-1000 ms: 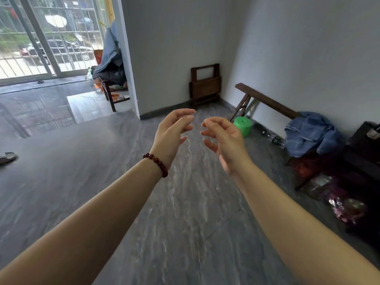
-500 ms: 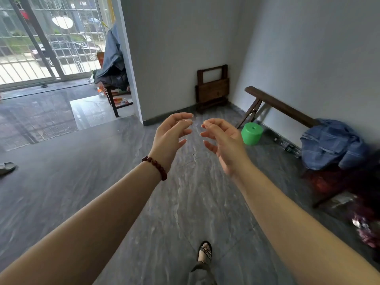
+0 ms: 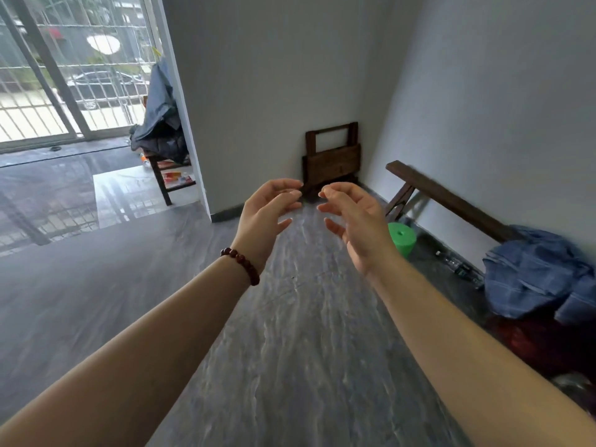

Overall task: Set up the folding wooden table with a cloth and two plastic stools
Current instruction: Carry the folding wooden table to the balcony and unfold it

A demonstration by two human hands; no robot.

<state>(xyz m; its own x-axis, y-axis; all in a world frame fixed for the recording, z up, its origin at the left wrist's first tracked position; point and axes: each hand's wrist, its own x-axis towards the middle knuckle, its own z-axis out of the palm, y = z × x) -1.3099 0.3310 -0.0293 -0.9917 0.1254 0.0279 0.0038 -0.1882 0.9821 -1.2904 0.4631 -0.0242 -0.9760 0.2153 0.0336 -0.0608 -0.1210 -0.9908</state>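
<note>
Empty hands (image 3: 269, 217), folded table (image 3: 332, 159) nearer now.

Single head-height view, forward and down toward room corner.

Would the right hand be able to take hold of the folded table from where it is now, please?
Probably not yet. The right hand is raised, open and empty, well short of the folded table leaning in the corner. The floor between them looks clear.
</note>
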